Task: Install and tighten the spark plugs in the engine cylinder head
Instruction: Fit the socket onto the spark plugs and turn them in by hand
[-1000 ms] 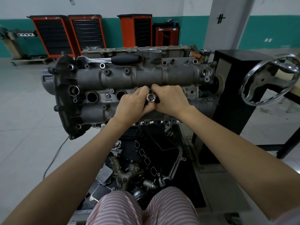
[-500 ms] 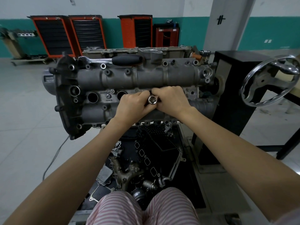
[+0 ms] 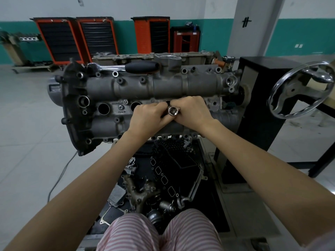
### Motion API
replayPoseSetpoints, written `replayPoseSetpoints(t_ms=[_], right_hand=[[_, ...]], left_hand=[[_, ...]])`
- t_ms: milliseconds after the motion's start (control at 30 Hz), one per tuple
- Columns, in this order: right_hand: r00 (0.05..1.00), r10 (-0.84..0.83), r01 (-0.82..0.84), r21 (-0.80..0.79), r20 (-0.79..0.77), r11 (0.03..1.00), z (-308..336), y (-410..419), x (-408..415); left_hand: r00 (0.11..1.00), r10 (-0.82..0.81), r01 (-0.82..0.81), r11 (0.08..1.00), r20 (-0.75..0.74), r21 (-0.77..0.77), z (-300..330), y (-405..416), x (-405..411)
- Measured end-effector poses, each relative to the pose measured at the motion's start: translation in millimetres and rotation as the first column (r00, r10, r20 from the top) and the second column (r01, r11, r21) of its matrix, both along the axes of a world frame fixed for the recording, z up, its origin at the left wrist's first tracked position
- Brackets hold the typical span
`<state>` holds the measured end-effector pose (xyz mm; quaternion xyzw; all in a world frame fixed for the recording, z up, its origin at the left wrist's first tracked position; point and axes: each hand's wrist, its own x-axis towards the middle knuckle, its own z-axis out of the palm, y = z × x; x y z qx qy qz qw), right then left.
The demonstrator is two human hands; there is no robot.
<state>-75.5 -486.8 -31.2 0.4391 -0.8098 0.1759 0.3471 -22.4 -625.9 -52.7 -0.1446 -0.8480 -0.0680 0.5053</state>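
Note:
A grey engine cylinder head (image 3: 163, 87) lies sideways on a stand in front of me. Two round spark plug wells (image 3: 103, 108) stand open in its left half. Over the third well, both hands hold a chrome spark plug socket (image 3: 173, 111), its open end facing me. My left hand (image 3: 148, 119) grips the socket from the left. My right hand (image 3: 193, 113) grips it from the right. The spark plug itself is hidden inside. A ratchet wrench with a black handle (image 3: 141, 67) lies along the head's upper edge.
A chrome handwheel (image 3: 301, 91) on the black stand (image 3: 257, 105) sits at the right. A black tray (image 3: 163, 178) of loose engine parts lies below the head, above my striped knees. Orange tool cabinets (image 3: 76, 38) line the far wall. A cable (image 3: 59, 176) trails on the floor.
Both hands have stayed on the socket, shifting slightly around it. The socket's open end has tipped a little to the right. Nothing else moved.

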Motion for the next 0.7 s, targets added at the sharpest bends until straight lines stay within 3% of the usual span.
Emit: replayPoseSetpoints(t_ms=[367, 700], right_hand=[[0.997, -0.081, 0.081, 0.148, -0.008, 0.986, -1.2, -1.3, -4.1], [0.996, -0.056, 0.051, 0.072, 0.067, 0.996, 0.3, -0.4, -0.3]], left_hand=[[0.999, 0.007, -0.008, 0.999, -0.034, -0.036, 1.8, 3.7, 2.1], [0.998, 0.026, -0.028, 0.999, -0.055, -0.042, -1.3, 0.2, -2.0]])
